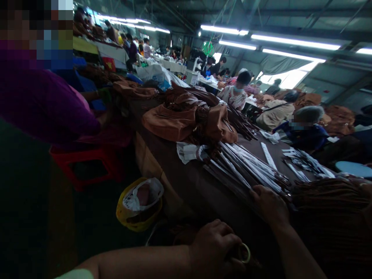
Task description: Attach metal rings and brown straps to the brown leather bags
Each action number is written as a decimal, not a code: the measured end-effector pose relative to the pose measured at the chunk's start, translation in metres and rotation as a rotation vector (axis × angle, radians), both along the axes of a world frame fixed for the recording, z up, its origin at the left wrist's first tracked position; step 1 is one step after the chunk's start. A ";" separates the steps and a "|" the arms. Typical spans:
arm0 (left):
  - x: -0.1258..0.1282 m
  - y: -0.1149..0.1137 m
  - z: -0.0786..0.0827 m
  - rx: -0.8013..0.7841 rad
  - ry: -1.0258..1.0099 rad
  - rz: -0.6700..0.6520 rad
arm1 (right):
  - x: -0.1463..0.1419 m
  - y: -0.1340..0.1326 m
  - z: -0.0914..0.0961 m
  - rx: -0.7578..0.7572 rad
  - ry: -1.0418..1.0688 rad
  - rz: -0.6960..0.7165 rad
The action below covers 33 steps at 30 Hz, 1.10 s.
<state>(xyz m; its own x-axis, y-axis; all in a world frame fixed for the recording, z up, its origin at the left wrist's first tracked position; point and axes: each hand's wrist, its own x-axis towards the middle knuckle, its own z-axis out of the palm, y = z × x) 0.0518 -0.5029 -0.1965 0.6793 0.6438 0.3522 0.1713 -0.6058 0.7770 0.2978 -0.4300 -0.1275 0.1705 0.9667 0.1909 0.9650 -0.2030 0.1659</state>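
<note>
Dark worktable (188,182) bearing pale straps (244,164) and brown bags (171,122)

Closest of all is the left hand (215,246), low at the near side of the table. Its fingers are bent, so the hand is about half closed, and a yellowish ring (244,253) stands right at its fingertips. Under the palm it is too dark, and I cannot tell whether this hand holds the ring firmly or only touches it.

Ahead and to the right of it, the right hand (269,207) is palm down, with the fingers slightly bent. Its fingertips meet the near side of the straps, which lie in a loose bundle and run forward and left from this hand. Whether it grips one of them, I cannot tell.

Just right of the right hand there is a thick pile of dark brown strips (328,197). Forward and left of the left hand, beside the table, stands a yellow basket (119,213) with a white plastic bag (158,186) inside.

Beyond the straps, the bags lie in a heap. Well apart from both hands, to the left, a person in purple (43,100) is above a red stool (77,155). Farthest from the hands are other workers (232,97) and bright ceiling lights (293,42).
</note>
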 end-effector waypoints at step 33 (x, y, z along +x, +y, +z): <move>0.016 0.135 0.048 -0.976 -0.480 0.269 | 0.064 -0.114 -0.011 -0.022 0.720 -0.026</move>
